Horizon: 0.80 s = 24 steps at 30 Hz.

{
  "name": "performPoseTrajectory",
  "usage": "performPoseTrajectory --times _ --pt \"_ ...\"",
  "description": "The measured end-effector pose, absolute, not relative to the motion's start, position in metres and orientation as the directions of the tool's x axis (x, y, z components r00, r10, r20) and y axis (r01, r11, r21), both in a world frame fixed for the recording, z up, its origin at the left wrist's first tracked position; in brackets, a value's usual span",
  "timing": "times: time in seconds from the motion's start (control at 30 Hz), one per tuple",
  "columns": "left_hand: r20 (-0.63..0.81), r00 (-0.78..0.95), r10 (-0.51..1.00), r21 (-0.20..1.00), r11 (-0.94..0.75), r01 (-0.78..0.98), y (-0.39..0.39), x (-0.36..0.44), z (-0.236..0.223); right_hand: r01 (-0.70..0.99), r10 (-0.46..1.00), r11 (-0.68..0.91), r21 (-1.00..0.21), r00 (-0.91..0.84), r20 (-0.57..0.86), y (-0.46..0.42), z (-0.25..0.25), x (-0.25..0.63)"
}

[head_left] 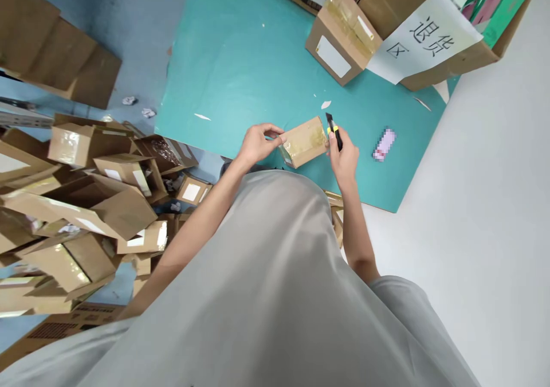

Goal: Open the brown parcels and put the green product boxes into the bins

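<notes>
My left hand (pixel 258 142) pinches the left end of a small cardboard box (pixel 306 141) wrapped in clear tape, held in the air above a teal mat (pixel 240 60). My right hand (pixel 344 155) is closed round a black and yellow utility knife (pixel 334 130), whose blade tip points up at the box's right edge. Both forearms reach out over my grey shirt.
A heap of opened cardboard boxes (pixel 86 203) lies on the floor at the left. A sealed taped box (pixel 341 40) and a large carton with a white paper sign (pixel 423 40) stand at the far right. A small pink item (pixel 384 144) lies on the mat. White floor (pixel 494 203) spreads right.
</notes>
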<state>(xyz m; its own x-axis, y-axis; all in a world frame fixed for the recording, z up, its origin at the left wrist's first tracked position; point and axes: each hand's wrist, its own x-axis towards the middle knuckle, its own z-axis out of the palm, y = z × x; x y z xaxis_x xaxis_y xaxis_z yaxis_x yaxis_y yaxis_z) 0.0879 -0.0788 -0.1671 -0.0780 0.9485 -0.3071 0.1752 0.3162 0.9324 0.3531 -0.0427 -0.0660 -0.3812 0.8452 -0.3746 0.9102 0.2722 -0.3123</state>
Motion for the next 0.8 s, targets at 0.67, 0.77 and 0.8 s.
performPoseTrajectory --times 0.67,0.77,0.8 --pt "-0.319 -0.113 0.941 0.936 0.331 0.117 -0.068 0.082 -0.185 0.91 0.729 0.408 -0.071 -0.371 -0.575 -0.097 -0.039 0.294" --pt "-0.323 -0.111 0.94 0.935 0.335 0.116 -0.068 0.083 -0.185 0.905 0.726 0.422 -0.049 -0.37 -0.58 -0.097 -0.035 0.293" --pt "-0.325 -0.111 0.939 0.934 0.337 0.116 -0.068 0.083 -0.185 0.901 0.721 0.432 -0.031 -0.366 -0.589 -0.097 -0.034 0.291"
